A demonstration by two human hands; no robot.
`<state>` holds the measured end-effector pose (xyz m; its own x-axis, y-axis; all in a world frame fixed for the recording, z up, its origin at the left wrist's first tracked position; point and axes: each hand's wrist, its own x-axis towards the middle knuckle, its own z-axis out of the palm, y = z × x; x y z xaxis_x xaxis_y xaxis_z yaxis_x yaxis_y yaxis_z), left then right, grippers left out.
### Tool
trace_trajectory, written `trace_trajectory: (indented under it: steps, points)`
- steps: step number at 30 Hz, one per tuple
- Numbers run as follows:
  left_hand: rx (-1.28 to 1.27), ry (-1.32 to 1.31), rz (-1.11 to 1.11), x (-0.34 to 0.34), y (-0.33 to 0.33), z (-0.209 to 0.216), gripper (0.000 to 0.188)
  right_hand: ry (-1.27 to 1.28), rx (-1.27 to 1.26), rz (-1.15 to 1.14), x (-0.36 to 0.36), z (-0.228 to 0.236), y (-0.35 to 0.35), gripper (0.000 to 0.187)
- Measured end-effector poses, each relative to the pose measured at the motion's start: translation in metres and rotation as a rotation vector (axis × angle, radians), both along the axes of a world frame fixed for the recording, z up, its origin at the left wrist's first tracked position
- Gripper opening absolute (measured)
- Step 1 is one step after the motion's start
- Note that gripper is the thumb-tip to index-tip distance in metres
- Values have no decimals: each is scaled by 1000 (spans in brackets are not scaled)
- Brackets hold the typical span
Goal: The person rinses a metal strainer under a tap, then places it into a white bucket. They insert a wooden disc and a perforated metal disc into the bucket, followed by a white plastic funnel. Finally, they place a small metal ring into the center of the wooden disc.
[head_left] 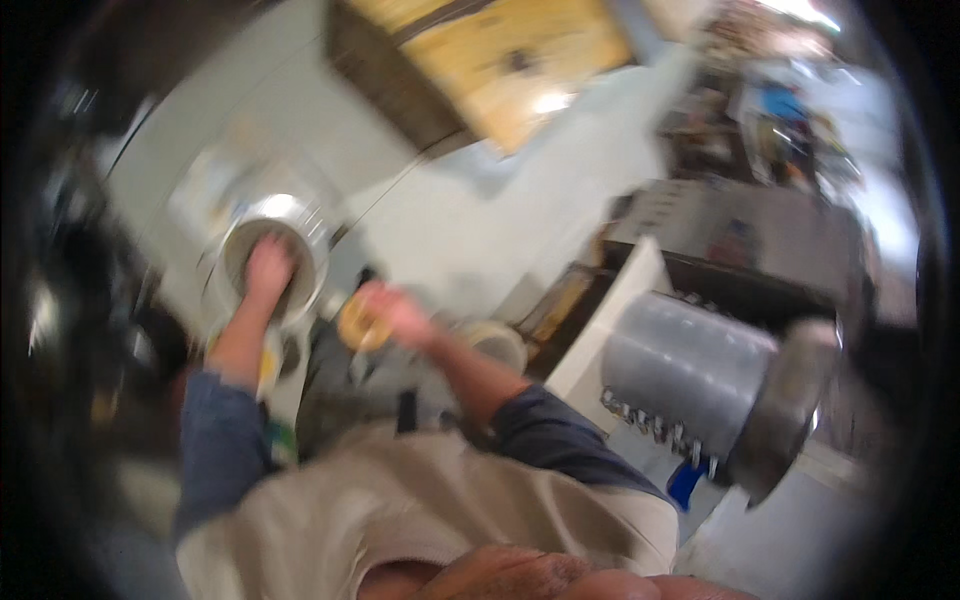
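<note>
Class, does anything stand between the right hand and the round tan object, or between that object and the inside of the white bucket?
Nothing visible separates the right hand from the round tan object; they overlap in view. Toward the white bucket, its right side wall stands between, and the left hand is inside.

You look through the left camera on your head, a wide fisheye pointed steeply down past your own chest (420,500). Your shirt fills the lower edge, nearest the lens; your left hand (268,268) and right hand (400,314) sit farther out, left of centre. The view is upright, bent toward its dark rim, and blurred.
</note>
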<state>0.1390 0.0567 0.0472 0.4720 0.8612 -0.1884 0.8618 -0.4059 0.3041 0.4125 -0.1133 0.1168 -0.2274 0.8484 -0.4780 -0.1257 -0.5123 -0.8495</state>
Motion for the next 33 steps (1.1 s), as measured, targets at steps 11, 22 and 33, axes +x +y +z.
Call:
trace_trajectory:
  steps: [11, 22, 33]
  points:
    - [-188, -396, 345, -41, -118, 135, 65, 342, -459, -218, -55, 33, 41, 39]
    - [-358, -605, 608, -30, -92, 133, 107, 343, -284, -48, -130, 42, 87, 39]
    - [-1168, -1594, 941, -74, -79, 108, 88, -759, 436, 320, -142, 61, 84, 44]
